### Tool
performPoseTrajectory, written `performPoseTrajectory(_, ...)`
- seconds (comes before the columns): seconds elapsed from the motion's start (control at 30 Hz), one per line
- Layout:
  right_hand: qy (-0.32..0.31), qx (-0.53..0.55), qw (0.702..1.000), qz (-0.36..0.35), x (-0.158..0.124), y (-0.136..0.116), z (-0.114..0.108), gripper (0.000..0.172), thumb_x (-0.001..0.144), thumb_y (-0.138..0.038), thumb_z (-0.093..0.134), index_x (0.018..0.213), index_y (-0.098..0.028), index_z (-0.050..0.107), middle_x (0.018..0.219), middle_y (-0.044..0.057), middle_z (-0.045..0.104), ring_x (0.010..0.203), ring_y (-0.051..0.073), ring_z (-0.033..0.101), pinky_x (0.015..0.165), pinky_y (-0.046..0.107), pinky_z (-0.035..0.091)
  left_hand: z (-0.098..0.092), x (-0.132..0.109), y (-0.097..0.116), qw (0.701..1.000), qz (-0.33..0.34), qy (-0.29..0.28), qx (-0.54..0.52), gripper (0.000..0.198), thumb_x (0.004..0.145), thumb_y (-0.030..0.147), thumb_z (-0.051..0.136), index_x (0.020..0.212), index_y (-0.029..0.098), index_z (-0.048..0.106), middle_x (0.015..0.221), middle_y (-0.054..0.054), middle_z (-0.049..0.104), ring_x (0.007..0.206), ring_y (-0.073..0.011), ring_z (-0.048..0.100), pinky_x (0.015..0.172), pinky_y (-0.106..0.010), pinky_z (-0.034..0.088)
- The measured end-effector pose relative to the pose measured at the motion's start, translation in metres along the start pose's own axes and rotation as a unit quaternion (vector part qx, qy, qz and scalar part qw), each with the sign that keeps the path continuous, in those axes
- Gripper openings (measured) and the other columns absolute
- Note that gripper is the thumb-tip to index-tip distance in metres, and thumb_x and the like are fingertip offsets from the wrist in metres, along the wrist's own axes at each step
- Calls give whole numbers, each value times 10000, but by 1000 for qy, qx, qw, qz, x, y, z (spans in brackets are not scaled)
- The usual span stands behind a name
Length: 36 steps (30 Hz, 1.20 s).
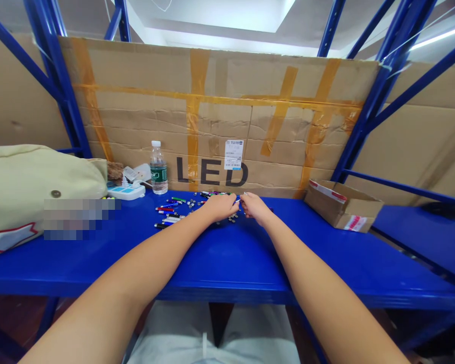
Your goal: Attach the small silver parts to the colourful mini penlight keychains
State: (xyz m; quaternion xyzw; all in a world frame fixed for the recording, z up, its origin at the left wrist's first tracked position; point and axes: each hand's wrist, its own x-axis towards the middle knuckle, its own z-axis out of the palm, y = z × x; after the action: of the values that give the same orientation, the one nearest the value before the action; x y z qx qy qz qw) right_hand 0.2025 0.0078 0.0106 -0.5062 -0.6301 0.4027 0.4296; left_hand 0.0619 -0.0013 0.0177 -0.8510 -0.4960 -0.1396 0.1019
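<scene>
Over the back middle of the blue table (227, 268), my left hand (220, 206) and my right hand (253, 207) are close together, both with fingers closed. A small thin blue and white piece (237, 200) shows between their fingertips, pinched from both sides; it looks like part of a pen. Several colourful pens (169, 215) lie to the left of my left hand, some black, red, blue, green and white. Small silvery parts (233, 218) are scattered beneath and between the hands, and others lie nearer the pens.
A water bottle (158, 169) stands at the back left beside a white power strip (126, 191). A pale bag (41, 187) lies at the far left. On the right sits an open cardboard box (343, 207). Cardboard panels (151, 116) and blue shelf posts rise behind the table.
</scene>
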Motion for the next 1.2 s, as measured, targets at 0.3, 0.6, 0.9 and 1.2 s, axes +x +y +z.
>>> performPoseTrajectory(0.3,-7,-52,998,-29,8,9,0,175,836,-206,376,668,-231,333,446,-82,329,358,90,324,379,215,336,16,9,-6,985,17,25,-171,287,897,290,355,875,155,607,969,-109,684,902,-221,626,822,-307,461)
performPoseTrajectory(0.6,-38,7,999,-15,-1,-2,0,227,890,-260,353,666,-234,320,447,-88,309,333,81,289,363,223,325,14,8,-6,996,9,4,-89,317,904,281,300,903,158,592,976,-122,680,899,-255,636,781,-342,469)
performPoseTrajectory(0.9,-49,24,998,-25,-3,-4,-6,187,833,-184,371,659,-228,318,424,-92,316,338,75,272,360,209,296,2,1,1,1000,-2,12,-18,384,943,377,262,985,152,570,996,-137,677,927,-277,646,763,-359,478)
performPoseTrajectory(1.2,-73,-7,997,-23,-5,-4,-6,182,841,-189,373,669,-225,326,434,-94,326,332,67,276,354,203,303,2,4,1,999,-26,17,17,355,941,360,299,1012,141,569,982,-138,687,938,-289,655,748,-355,481)
